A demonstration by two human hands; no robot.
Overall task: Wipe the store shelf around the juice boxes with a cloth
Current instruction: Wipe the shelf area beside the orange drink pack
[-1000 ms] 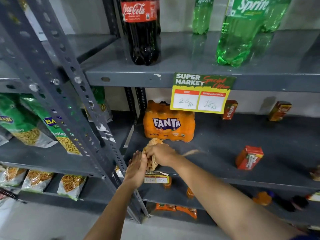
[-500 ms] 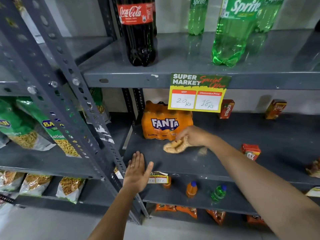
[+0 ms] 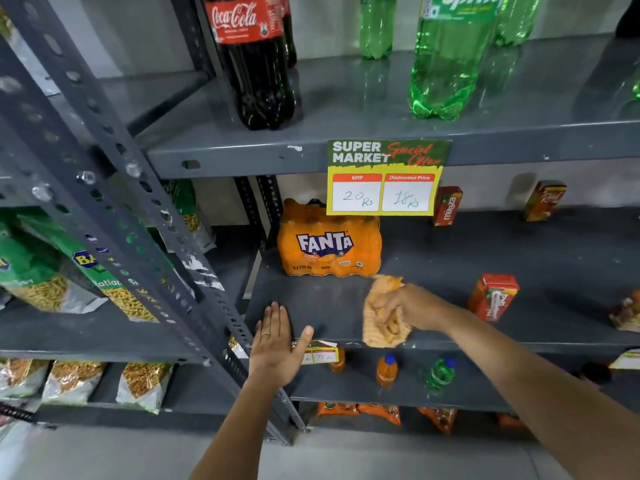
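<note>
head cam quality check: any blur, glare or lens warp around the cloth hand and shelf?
Head view: strong wide-angle warp, the perforated upright bows diagonally. Right hand and cloth are slightly soft, probably from motion; the left hand is sharper. Glare streaks on the upper shelf beneath the Sprite bottle; the middle shelf is dim, with soft shadows behind the juice boxes.

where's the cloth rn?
Head view: the cloth is under the right hand at the front edge of the middle shelf, just in front of the Fanta pack and left of the nearest red juice box.
</note>
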